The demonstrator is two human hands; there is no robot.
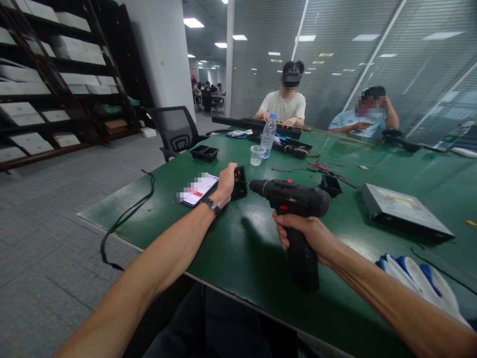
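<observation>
A black cordless drill (298, 196) is gripped in my right hand (305, 231), its chuck pointing left. The thin bit reaches into a small black plastic tray (241, 186) that stands tilted on its side. My left hand (226, 183) closes around the tray's left edge and holds it up on the table; whether the bit touches the tray I cannot tell. Just left of that hand lies a phone (199, 190) with its screen lit. A black wristband sits on my left wrist.
On the green table (231, 243) stand a water bottle (269, 134), a plastic cup (257, 155) and black trays (204, 153). A metal-cased box (406, 211) and blue-white gloves (417, 278) lie right. A black strap (130, 209) hangs over the left edge. Two people sit opposite.
</observation>
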